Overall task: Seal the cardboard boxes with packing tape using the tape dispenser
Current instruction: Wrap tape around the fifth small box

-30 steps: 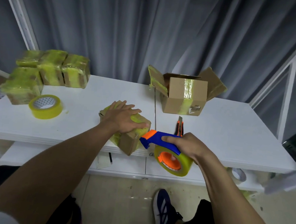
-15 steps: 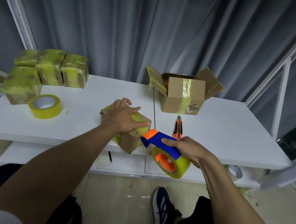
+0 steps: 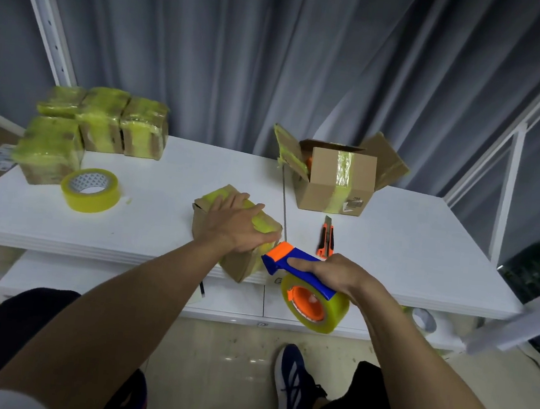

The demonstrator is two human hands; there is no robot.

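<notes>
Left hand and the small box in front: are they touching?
Touching. The head view shows the left hand lying flat on the taped top of the box, fingers spread across it.

A packing station: white table stacked with taped boxes, spare tape roll
</notes>
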